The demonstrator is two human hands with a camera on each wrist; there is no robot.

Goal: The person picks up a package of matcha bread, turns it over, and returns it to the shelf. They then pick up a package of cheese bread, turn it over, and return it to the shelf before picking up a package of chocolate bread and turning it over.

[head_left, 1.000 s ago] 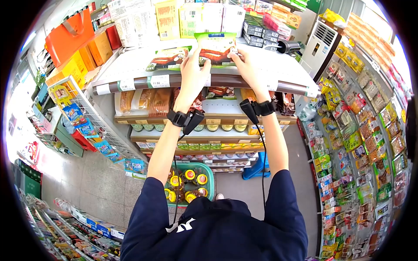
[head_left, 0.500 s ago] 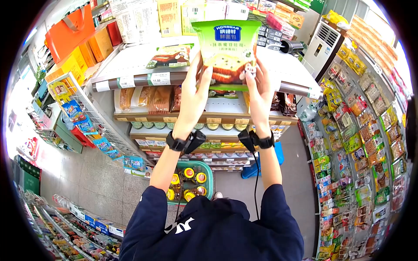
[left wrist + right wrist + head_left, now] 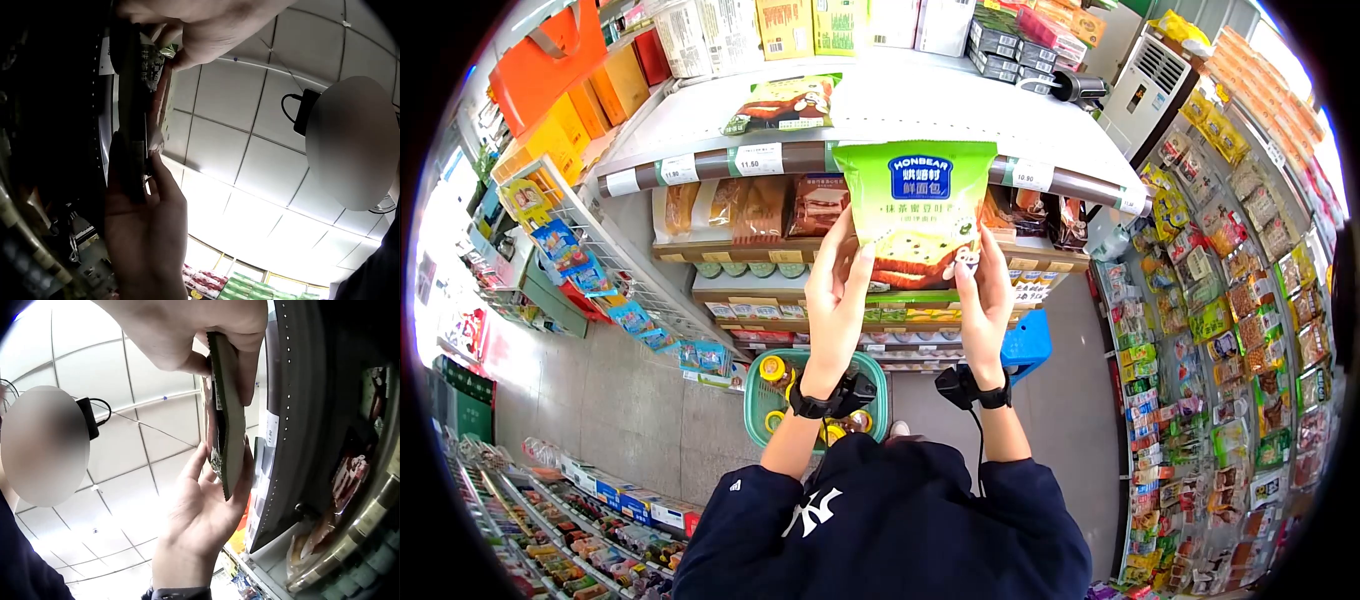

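A green bread packet (image 3: 920,215) is held upright in front of the shelf edge, its printed front facing the head camera. My left hand (image 3: 837,300) grips its left lower side and my right hand (image 3: 984,305) grips its right lower side, thumbs on the front. The right wrist view shows the packet (image 3: 228,419) edge-on, with fingers behind it and thumbs on the near face; the right hand (image 3: 219,337) is at the top, the left (image 3: 203,515) below. A similar green packet (image 3: 785,103) lies on the white top shelf (image 3: 900,100), back left.
Packaged breads (image 3: 760,210) fill the shelf below. A teal basket (image 3: 878,385) with yellow-lidded jars stands on the floor, and a blue stool (image 3: 1027,342) is at its right. Snack racks (image 3: 1240,330) line the right side; a wire rack (image 3: 615,250) stands left.
Both hands have lifted the packet off the top shelf and brought it down and closer to the body, its front turned up to view. The other packet stays on the shelf.
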